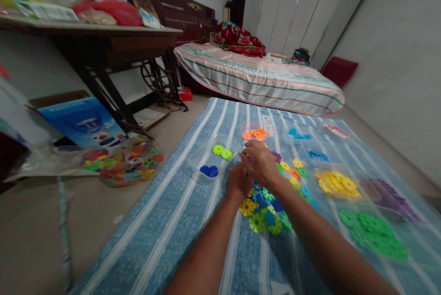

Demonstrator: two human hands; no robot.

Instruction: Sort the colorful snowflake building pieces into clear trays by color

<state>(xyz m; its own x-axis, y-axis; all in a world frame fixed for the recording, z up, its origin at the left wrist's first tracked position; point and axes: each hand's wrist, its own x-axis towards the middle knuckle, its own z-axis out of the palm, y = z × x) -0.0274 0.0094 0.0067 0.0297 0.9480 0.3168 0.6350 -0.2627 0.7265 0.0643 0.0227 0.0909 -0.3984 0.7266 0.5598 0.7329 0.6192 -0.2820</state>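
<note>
My right hand (261,159) and my left hand (239,179) meet over a mixed pile of flower-shaped plastic disc pieces (262,198). The fingers of both are bent and drawn together. A speck of purple shows by the right fingers, but what either hand holds is too small to make out. Left of them stands a clear tray (193,159) with lime green pieces (222,151) and dark blue pieces (209,171). Just beyond my hands lie orange pieces (255,134) in another clear container. My forearms cover part of the pile.
To the right, clear trays hold yellow pieces (337,184), purple pieces (396,198), green pieces (374,233) and blue pieces (317,156). A striped cloth (165,230) covers the table. A bag of colourful pieces (131,161) lies on the floor at left, near a sewing-machine table (113,33).
</note>
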